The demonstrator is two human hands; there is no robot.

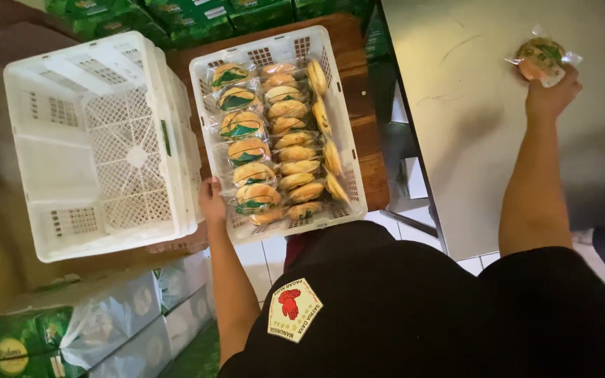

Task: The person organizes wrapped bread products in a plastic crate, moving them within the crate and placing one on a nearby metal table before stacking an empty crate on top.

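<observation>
1. Filled crate [341, 112], the landmark: wrapped buns [274, 140] lay in it in rows.
2. Empty crate [99, 147]: just left of it.
3. Left hand [211, 199]: on its near left corner.
4. Table [470, 140]: to its right.
5. Right hand [551, 91]: over that table, well right of it, closed around a single wrapped bun [540, 59].
6. Stacked boxes [106, 329]: nearer than it, leftward.

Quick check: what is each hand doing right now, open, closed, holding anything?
Left hand: gripping the near-left rim of the white crate of wrapped buns.
Right hand: closed on a wrapped bun over the grey table.
</observation>
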